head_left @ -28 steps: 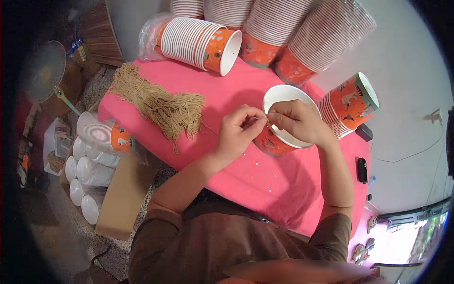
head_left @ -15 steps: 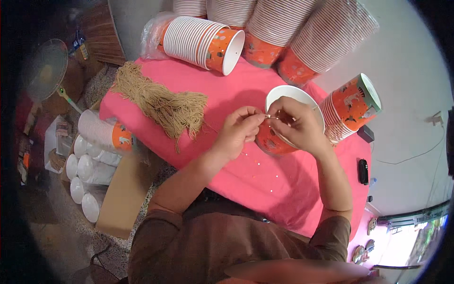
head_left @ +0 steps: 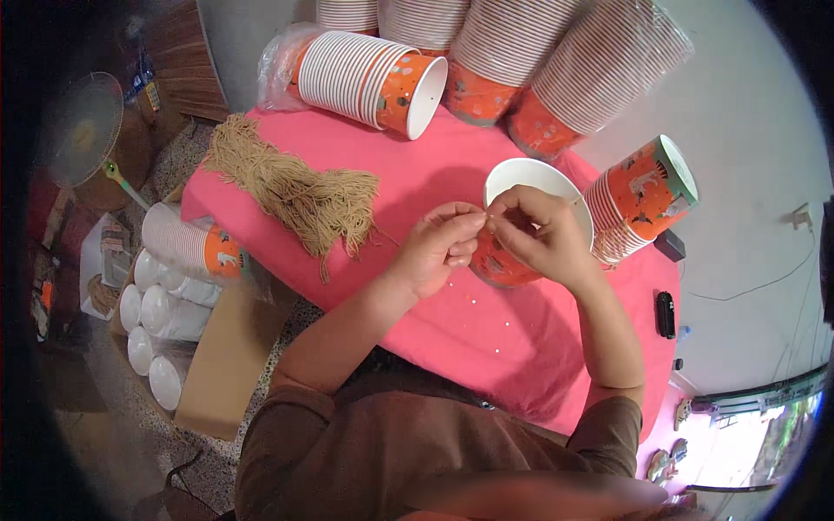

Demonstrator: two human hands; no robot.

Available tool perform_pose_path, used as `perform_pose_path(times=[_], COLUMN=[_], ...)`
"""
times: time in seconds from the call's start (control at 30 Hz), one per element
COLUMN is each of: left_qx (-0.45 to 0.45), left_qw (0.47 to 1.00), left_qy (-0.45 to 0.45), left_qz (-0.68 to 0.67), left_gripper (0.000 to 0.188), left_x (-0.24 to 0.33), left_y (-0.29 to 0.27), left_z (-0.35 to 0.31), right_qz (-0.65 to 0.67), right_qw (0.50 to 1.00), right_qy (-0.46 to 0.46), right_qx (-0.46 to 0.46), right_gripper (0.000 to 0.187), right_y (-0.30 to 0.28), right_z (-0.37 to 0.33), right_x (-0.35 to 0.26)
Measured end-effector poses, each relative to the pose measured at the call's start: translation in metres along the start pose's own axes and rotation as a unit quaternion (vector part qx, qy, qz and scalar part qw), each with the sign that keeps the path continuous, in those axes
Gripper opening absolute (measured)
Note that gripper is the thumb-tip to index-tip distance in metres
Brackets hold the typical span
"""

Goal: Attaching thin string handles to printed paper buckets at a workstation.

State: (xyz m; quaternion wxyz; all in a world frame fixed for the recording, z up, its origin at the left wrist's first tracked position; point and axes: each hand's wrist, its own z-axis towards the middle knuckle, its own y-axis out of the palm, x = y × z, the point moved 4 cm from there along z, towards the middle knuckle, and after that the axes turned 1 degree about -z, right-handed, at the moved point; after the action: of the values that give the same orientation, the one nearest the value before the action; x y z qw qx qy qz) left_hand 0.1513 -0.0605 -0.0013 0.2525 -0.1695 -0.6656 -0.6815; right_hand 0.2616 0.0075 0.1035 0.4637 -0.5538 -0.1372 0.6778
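Left hand: my left hand [head_left: 437, 249] pinches a thin string at the cup's rim.
Right hand: my right hand [head_left: 540, 234] grips the orange paper cup [head_left: 511, 227].
Cup: on the pink counter [head_left: 452, 165], right of the tan string bundle [head_left: 291, 184].

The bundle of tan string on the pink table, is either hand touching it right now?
No, the bundle of tan string lies apart on the pink table, while the left hand and right hand meet at the orange cup.
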Motion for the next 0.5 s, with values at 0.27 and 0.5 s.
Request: perform_pose_path(times=[0.27,0.5], left_qx=[0.000,0.044], left_qw=[0.991,0.967], left_qy=[0.068,0.129], left_qz=[0.118,0.216], left_gripper=[0.010,0.011], left_x=[0.008,0.009], left_y=[-0.004,-0.001], left_z=[0.001,-0.001], right_qz=[-0.070,-0.051], right_qw=[0.996,0.999], right_qy=[-0.055,-0.009], right_qx=[0.023,-0.001], right_gripper=[0.005,0.007], right_y=[-0.011,-0.014], right_z=[0.002,0.003], right_x=[-0.002,-0.003])
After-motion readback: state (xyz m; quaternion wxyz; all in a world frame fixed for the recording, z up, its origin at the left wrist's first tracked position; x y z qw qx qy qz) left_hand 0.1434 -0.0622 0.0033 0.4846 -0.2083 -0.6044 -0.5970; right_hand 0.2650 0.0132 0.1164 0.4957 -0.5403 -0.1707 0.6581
